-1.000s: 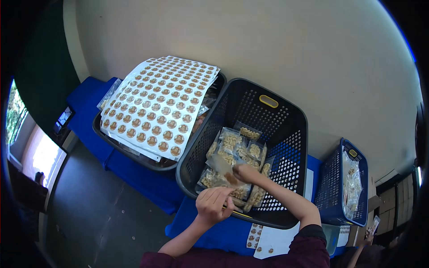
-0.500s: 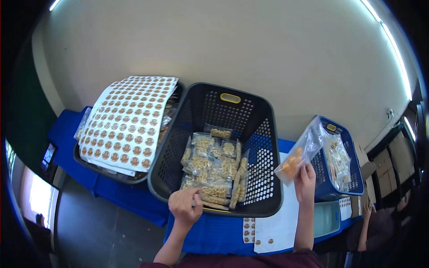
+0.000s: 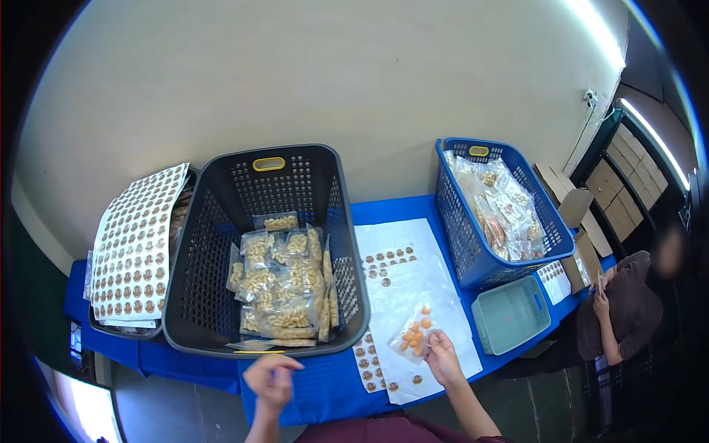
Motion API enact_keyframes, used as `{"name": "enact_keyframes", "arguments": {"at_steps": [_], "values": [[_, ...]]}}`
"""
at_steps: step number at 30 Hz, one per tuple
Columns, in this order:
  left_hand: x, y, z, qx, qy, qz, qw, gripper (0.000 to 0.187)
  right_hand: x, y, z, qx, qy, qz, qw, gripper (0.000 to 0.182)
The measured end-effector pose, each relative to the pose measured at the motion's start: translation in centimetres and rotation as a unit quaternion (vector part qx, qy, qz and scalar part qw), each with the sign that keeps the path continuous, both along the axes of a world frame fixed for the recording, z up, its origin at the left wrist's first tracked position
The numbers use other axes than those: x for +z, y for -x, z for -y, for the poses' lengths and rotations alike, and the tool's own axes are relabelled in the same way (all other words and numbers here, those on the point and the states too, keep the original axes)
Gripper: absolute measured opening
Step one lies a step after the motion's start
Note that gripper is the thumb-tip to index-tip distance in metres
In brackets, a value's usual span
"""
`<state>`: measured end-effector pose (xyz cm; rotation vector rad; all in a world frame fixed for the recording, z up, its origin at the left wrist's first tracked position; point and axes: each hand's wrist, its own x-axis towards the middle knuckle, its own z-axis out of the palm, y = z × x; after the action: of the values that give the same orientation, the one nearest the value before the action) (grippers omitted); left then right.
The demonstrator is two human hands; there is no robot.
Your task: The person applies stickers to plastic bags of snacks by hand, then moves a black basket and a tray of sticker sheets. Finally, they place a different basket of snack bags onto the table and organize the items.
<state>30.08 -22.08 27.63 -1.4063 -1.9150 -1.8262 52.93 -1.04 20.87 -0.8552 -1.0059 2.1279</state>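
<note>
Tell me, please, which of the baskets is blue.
The basket at the far right, beside the green tub; the middle basket and the leftmost basket are dark.

Pouch (image 3: 416,334): clear thin plastic film, glossy, slightly creased; orange contents look smooth.
Pouches in black basket (image 3: 284,284): clear film, shiny at the edges; pale contents look lumpy.
Pouches in blue basket (image 3: 509,210): clear film, crinkled, bright glare.
Black basket (image 3: 198,277): moulded plastic, perforated, low sheen, smooth rim.
Blue basket (image 3: 473,258): perforated plastic, smooth, slight gloss.
Tray (image 3: 511,317): translucent greenish plastic, smooth, soft sheen.
Sticker sheets (image 3: 140,247): paper-like, smooth, faint sheen.
White sheets (image 3: 421,277): paper-like, smooth, lightly creased.
Table cover (image 3: 314,391): blue cloth, matt, folds along the front.
Boxes (image 3: 626,173): brown cardboard, matt.
Wall (image 3: 281,81): appears painted, smooth, mostly matt.
Shirt (image 3: 391,430): maroon cloth, matt.
</note>
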Motion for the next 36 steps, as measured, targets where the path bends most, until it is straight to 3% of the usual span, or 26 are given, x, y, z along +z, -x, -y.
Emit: {"name": "enact_keyframes", "arguments": {"at_steps": [1,3,4,6,7,9,12,15,16,19,22,26,29,31,32,33,36], "values": [[-1.0,-2.0,-1.5,-0.081,-0.020,0.018,0.996,0.017,0.0,-0.5,-0.4,0.006,0.003,0.016,1.000,0.015],[-2.5,-6.7,-5.0,-0.211,-0.041,0.216,0.953,0.017,-0.6,-1.8,-1.6,0.049,-0.009,0.010,0.999,0.015],[-2.9,-8.8,-7.1,-0.231,-0.030,0.295,0.927,0.014,-0.8,-2.4,-2.3,0.067,-0.016,0.004,0.998,0.015],[-4.8,-11.3,-10.8,-0.235,0.032,0.330,0.914,0.015,-1.4,-3.5,-3.9,0.101,-0.010,-0.002,0.995,0.015],[-5.5,-12.2,-12.5,-0.239,0.072,0.392,0.886,0.026,-1.9,-4.1,-4.5,0.117,0.007,-0.001,0.993,0.015],[-5.4,-13.0,-14.9,-0.255,0.153,0.542,0.786,0.034,-2.7,-5.4,-5.6,0.143,0.069,-0.004,0.987,0.016],[-8.9,-13.0,-17.2,-0.379,0.178,0.691,0.590,0.041,-3.2,-6.0,-6.5,0.158,0.187,0.013,0.970,0.018],[-11.5,-13.6,-18.0,-0.391,0.240,0.709,0.536,0.045,-7.2,-7.4,-8.0,0.273,0.126,0.125,0.945,0.019],[-12.2,-13.7,-17.9,-0.390,0.239,0.709,0.537,0.049,-7.9,-7.4,-8.3,0.292,0.064,0.151,0.942,0.021],[-12.3,-14.2,-17.5,-0.357,0.209,0.748,0.518,0.051,-8.6,-6.6,-10.3,0.387,0.027,0.177,0.905,0.023],[-10.5,-14.7,-16.8,-0.278,0.186,0.761,0.555,0.053,-8.8,-4.1,-12.2,0.487,-0.046,0.167,0.856,0.024],[-10.8,-14.8,-15.6,-0.245,0.079,0.785,0.563,0.059,-12.8,1.1,-15.9,0.638,-0.188,0.056,0.745,0.023],[-11.9,-15.3,-14.2,-0.211,0.075,0.737,0.637,0.062,-12.1,5.4,-18.7,0.675,-0.211,0.121,0.696,0.023],[-11.6,-15.4,-13.9,-0.255,0.028,0.735,0.628,0.069,-15.7,8.9,-21.4,0.578,-0.173,0.077,0.794,0.025],[-11.7,-15.6,-13.5,-0.265,0.014,0.746,0.611,0.070,-18.2,11.1,-22.1,0.465,-0.279,0.167,0.823,0.028],[-11.7,-15.9,-13.3,-0.277,0.000,0.756,0.594,0.071,-20.6,13.4,-22.9,0.333,-0.377,0.251,0.827,0.032],[-11.8,-16.8,-12.9,-0.266,0.005,0.755,0.599,0.073,-25.0,16.2,-23.6,0.128,-0.503,0.385,0.763,0.035]]}}
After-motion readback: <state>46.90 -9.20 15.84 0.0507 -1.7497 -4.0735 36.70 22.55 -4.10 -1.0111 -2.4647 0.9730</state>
